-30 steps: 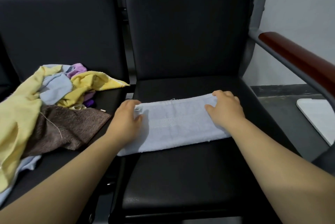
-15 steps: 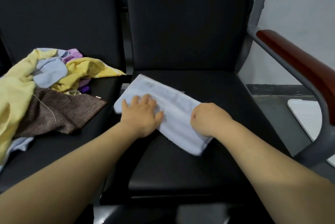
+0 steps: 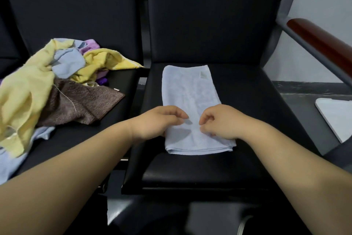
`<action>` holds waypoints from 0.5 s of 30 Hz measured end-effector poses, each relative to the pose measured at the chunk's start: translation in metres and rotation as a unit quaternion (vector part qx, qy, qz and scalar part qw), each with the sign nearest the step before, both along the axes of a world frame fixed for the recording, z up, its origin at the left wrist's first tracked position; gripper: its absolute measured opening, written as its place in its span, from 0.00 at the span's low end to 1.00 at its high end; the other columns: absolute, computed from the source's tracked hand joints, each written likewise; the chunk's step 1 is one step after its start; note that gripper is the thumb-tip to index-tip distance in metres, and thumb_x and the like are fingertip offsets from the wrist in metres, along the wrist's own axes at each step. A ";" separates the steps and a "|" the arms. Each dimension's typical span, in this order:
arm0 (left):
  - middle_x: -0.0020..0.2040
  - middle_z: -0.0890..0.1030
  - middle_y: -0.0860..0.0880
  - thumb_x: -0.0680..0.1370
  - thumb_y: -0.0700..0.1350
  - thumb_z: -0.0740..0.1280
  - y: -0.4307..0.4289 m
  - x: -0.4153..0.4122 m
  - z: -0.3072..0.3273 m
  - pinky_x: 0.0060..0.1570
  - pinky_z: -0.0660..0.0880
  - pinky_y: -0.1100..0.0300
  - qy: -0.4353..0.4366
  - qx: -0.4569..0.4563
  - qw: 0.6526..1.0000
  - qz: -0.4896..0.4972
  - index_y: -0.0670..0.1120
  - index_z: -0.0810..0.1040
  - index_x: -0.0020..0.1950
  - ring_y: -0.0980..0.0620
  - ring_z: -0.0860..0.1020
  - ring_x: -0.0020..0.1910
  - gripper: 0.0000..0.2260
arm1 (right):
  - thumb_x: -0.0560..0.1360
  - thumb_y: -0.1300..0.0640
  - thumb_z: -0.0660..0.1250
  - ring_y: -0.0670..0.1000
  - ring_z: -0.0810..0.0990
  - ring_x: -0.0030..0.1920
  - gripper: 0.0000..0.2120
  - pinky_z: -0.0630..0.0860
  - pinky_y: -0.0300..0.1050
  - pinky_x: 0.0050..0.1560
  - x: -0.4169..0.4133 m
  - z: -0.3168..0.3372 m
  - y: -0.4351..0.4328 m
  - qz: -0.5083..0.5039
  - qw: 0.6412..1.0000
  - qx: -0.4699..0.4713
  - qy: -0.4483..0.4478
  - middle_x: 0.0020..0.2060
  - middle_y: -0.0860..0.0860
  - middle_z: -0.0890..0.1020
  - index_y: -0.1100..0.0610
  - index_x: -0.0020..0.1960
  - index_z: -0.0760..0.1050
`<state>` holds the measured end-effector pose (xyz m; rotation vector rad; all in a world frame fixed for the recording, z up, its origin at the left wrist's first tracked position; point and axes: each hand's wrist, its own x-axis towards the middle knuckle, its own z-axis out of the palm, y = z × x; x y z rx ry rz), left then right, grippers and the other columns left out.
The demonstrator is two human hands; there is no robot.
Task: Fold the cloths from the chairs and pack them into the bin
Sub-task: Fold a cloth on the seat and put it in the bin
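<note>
On seat (image 3: pixel 247 101), blue cloth (image 3: pixel 190 90); left hand (image 3: pixel 158 121), right hand (image 3: pixel 222 122) over near edge.

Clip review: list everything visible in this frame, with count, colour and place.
folded towel: one, light blue, lengthwise on the right seat
cloth pile: several, yellow, light blue and purple, on the left seat
brown towel: one, brown, front of that pile
chairs: two, black, side by side
armrest: one, reddish-brown on grey frame, far right
flat white object: one, white, low at right, partly cut off
left hand: fingers curled, at the towel's near left edge; grip unclear
right hand: fingers curled, on the towel's near right; grip unclear
</note>
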<state>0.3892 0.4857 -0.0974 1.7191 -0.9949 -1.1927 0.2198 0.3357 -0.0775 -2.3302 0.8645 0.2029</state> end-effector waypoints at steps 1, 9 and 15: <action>0.54 0.83 0.49 0.68 0.50 0.71 0.006 -0.002 0.004 0.54 0.76 0.55 0.042 0.018 0.999 -0.029 0.50 0.84 0.55 0.52 0.80 0.52 0.16 | 0.74 0.54 0.74 0.45 0.83 0.47 0.06 0.80 0.43 0.53 -0.001 0.000 -0.001 -0.002 1.000 0.006 0.001 0.42 0.43 0.84 0.48 0.51 0.82; 0.50 0.83 0.38 0.68 0.25 0.70 0.022 0.004 0.016 0.50 0.80 0.59 0.081 -0.060 0.993 -0.057 0.39 0.82 0.55 0.48 0.81 0.47 0.18 | 0.81 0.46 0.66 0.50 0.85 0.48 0.12 0.82 0.48 0.58 -0.004 0.000 0.000 -0.042 0.992 0.115 -0.010 0.47 0.49 0.86 0.53 0.54 0.83; 0.37 0.84 0.46 0.80 0.36 0.69 0.019 -0.006 0.024 0.38 0.78 0.60 -0.071 -0.100 0.989 0.087 0.42 0.78 0.46 0.53 0.81 0.34 0.03 | 0.75 0.34 0.69 0.47 0.73 0.39 0.21 0.71 0.45 0.45 -0.007 0.011 0.015 0.001 0.995 0.100 0.030 0.37 0.48 0.75 0.53 0.42 0.75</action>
